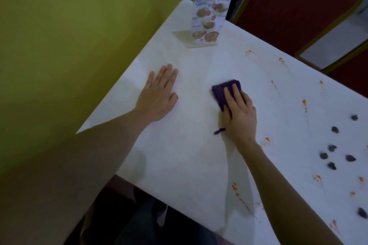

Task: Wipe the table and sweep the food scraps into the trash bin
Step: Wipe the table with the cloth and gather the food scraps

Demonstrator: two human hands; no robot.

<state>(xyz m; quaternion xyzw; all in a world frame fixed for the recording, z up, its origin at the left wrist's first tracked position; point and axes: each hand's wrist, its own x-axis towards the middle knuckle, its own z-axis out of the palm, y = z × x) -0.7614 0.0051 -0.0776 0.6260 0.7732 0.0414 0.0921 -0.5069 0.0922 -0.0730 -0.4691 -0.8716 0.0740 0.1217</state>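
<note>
Left hand (159, 93) flat on white table (179, 155), fingers straight, close together. Right hand (240, 114) presses purple cloth (223, 91), fingers straight on top.

Head camera looks steeply down, close over the white table (199, 165).

the white table (189, 155) has lots of bare room in the middle. a menu stand (207, 20) blocks the far corner. dark scraps (331, 148) and orange smears (266, 140) crowd the right side.
</note>
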